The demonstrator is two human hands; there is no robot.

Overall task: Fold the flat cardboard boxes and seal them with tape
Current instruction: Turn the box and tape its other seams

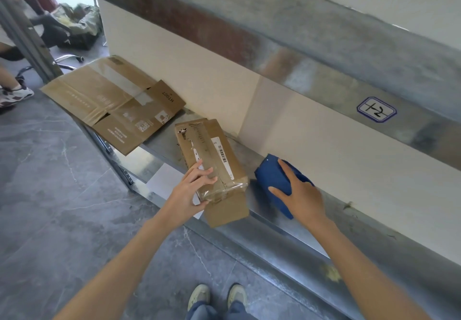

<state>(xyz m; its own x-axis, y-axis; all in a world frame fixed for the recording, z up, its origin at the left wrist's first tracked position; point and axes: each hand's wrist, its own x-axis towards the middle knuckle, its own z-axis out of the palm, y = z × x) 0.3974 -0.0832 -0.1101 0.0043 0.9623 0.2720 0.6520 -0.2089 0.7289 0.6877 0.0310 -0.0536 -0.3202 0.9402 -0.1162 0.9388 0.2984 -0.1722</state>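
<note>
A folded cardboard box [219, 155] with clear tape along its top lies on the metal shelf [262, 215]. My left hand [190, 190] grips its near left corner, fingers on top and thumb at the end face. To the right lies a blue tape dispenser [273, 179]; my right hand [303, 195] rests on it with fingers spread over its top. A flat, unfolded cardboard box [112, 100] lies at the shelf's left end, overhanging the edge.
A white wall panel [311, 130] backs the shelf, and an upper metal shelf [324, 53] with a blue-edged label [376, 109] overhangs it. Grey stone floor [62, 207] lies to the left. Another person's shoe [15, 95] and an office chair [64, 33] are far left.
</note>
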